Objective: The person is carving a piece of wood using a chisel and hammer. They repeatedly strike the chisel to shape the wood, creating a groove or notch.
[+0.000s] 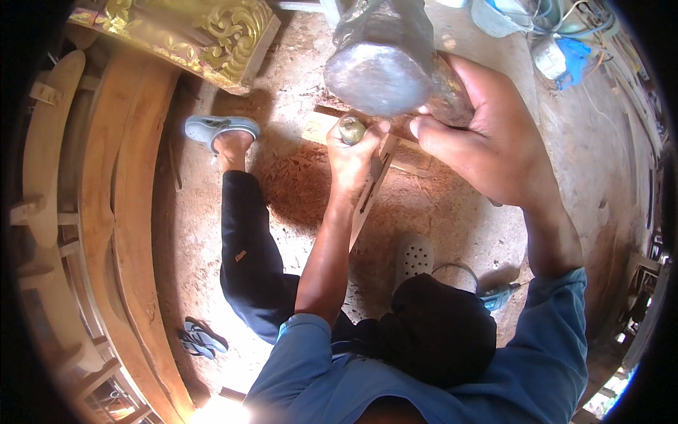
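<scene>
My left hand [351, 157] is closed around an upright chisel [351, 130], of which only the round butt end shows above the fist; its blade is hidden. Beneath and beside that fist lies a narrow wooden piece [370, 185] with dark slots along it, crossing a pale wooden block [318, 128]. My right hand [491, 138] grips a heavy mallet [381, 74] with a bulky grey, worn head. The mallet head hangs above and just beyond the chisel's butt, seemingly apart from it. Most of the mallet's handle is covered by my fingers.
Reddish wood chips [289, 173] litter the floor around the work. A gold carved panel [233, 35] stands at the far left, near long wooden beams [134, 141]. A blue power drill [498, 297] and sandals [203, 338] lie nearby. At far right are a bucket [498, 18] and cables.
</scene>
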A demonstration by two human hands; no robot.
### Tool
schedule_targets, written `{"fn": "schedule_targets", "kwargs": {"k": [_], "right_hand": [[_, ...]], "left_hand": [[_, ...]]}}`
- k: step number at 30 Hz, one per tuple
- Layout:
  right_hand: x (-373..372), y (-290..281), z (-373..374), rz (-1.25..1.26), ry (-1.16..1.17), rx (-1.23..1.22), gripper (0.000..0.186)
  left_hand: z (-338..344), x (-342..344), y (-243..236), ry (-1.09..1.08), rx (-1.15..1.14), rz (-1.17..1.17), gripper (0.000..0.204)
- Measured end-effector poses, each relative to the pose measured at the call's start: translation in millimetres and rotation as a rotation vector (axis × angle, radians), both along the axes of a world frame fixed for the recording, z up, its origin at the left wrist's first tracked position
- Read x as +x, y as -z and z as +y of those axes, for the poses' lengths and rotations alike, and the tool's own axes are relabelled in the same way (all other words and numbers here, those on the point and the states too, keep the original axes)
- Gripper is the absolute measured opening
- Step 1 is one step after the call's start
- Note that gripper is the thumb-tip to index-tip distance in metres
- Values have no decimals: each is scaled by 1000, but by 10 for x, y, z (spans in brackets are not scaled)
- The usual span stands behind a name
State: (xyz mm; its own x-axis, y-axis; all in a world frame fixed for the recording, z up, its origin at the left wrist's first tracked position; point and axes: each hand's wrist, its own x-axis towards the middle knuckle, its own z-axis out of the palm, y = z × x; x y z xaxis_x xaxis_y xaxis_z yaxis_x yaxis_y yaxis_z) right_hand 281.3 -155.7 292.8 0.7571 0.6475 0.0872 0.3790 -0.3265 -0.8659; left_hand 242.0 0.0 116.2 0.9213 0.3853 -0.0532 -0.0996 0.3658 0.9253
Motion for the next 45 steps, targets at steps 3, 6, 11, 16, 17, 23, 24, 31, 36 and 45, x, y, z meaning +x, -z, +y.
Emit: {"fn": "schedule_targets", "kwargs": {"k": [3, 6, 11, 16, 17, 23, 24, 31, 36, 45], "right_hand": [[-13, -3, 13, 25, -29, 39, 42], [-7, 1, 29, 78, -41, -9, 44], [15, -1, 126, -75, -20, -48, 45], [55, -112, 189, -163, -28, 10, 41], [69, -122, 190, -156, -43, 31, 40], [125, 211, 287, -207, -118, -345, 25], [131, 322, 353, -210, -215, -849, 21], [-23, 66, 145, -243, -159, -255, 23], [-98, -200, 5, -421, -22, 155, 23], [-77, 503, -80, -159, -98, -380, 27]], "left_hand": [[-24, 4, 13, -47, -20, -49, 16], [-22, 16, 26, -89, -5, -69, 15], [17, 12, 19, -60, -49, -30, 15], [22, -36, 53, -40, -74, -60, 17], [22, -48, 77, -50, -82, -44, 17], [57, -105, 290, -109, -97, -106, 12], [64, -111, 319, -45, -63, -3, 17], [-91, -118, 328, -36, 0, -170, 28], [-170, -103, 298, 19, 138, -67, 11], [-292, -85, 259, -77, 101, -110, 15]]}}
